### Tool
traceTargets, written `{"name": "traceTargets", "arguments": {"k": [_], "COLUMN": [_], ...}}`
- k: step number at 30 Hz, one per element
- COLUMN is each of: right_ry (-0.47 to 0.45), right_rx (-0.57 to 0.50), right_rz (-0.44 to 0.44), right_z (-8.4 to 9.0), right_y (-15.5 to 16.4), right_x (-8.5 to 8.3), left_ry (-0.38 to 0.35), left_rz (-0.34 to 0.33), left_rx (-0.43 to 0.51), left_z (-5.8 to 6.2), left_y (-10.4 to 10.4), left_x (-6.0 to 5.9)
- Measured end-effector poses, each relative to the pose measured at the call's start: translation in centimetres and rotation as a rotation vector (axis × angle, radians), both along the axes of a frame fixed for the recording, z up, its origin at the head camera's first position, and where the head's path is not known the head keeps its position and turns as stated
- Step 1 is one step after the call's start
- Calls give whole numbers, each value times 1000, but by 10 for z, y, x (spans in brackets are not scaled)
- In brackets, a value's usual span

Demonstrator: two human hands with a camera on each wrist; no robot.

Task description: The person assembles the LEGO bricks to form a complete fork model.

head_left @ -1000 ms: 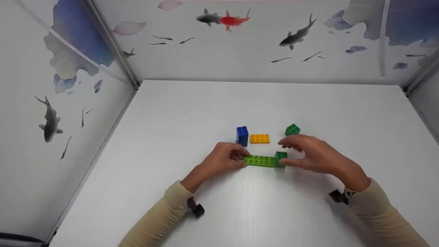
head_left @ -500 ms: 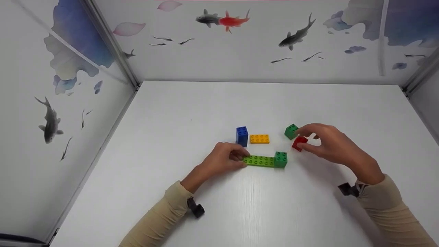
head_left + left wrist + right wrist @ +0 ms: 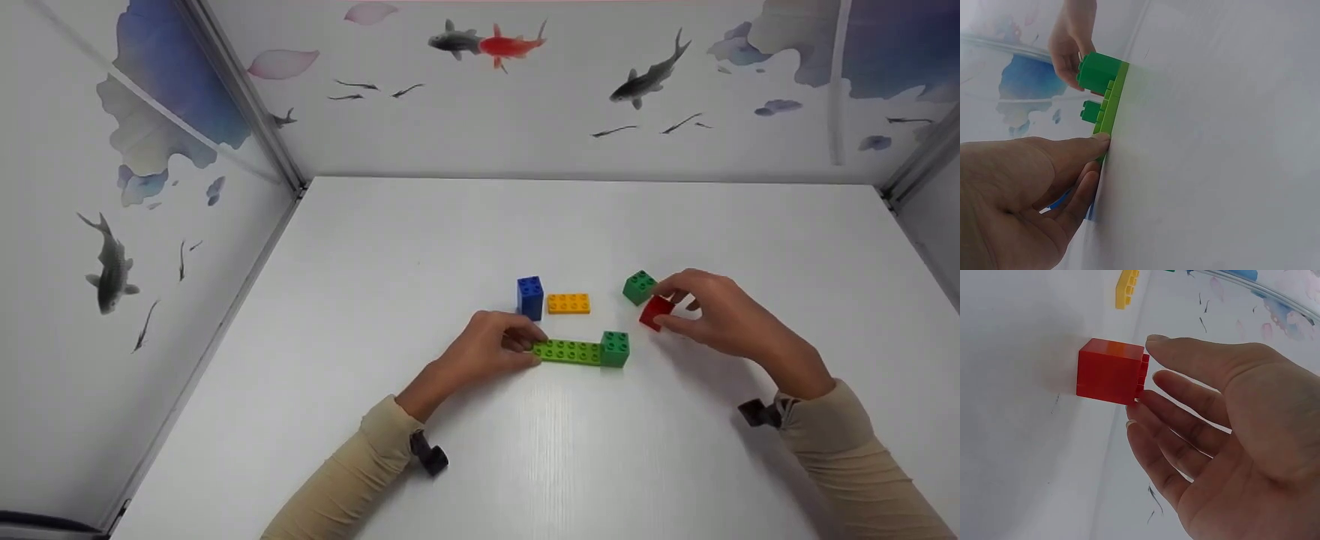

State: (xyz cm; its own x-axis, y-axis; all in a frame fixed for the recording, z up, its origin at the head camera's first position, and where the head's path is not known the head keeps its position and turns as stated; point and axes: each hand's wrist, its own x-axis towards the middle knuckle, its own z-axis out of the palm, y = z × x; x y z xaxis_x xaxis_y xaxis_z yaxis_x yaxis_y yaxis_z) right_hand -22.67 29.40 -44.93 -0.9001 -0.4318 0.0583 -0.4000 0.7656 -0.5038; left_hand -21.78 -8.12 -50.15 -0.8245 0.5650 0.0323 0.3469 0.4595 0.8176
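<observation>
My left hand [image 3: 491,346] pinches the left end of a long light-green building-block plate [image 3: 570,351] between thumb and fingers, as the left wrist view also shows. On the plate's right end sits a green block [image 3: 615,349], studs up. My right hand [image 3: 724,311] is at a red block [image 3: 655,313] on the table. In the right wrist view its thumb and fingers lie spread around the studded end of the red block [image 3: 1109,372], with no firm grip visible. Just behind the red block stands another green block [image 3: 640,287], turned at an angle.
A tall blue block [image 3: 529,298] stands behind my left hand, possibly a stack. Right beside it lies a flat yellow block [image 3: 568,303]. White panels with painted fish [image 3: 649,79] border the white table [image 3: 420,225] at the back and left.
My right hand has moved right, from the green block on the plate to the red block. In the last half second it barely shifts. The left hand keeps its place on the plate.
</observation>
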Motion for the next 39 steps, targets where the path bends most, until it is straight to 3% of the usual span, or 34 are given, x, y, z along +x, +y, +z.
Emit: {"name": "traceTargets", "arguments": {"k": [11,23,39], "right_ry": [-42,-60,27], "right_rx": [6,23,-29], "right_rz": [-38,-44,17], "right_z": [-9,-7,-1], "right_y": [0,-2,-13], "right_x": [-1,-1,6], "left_ry": [-12,-16,-9], "left_rz": [-8,0,0], "left_rx": [3,-4,-10], "left_z": [1,2,0], "left_y": [1,0,0], "left_x": [-1,0,-1]}}
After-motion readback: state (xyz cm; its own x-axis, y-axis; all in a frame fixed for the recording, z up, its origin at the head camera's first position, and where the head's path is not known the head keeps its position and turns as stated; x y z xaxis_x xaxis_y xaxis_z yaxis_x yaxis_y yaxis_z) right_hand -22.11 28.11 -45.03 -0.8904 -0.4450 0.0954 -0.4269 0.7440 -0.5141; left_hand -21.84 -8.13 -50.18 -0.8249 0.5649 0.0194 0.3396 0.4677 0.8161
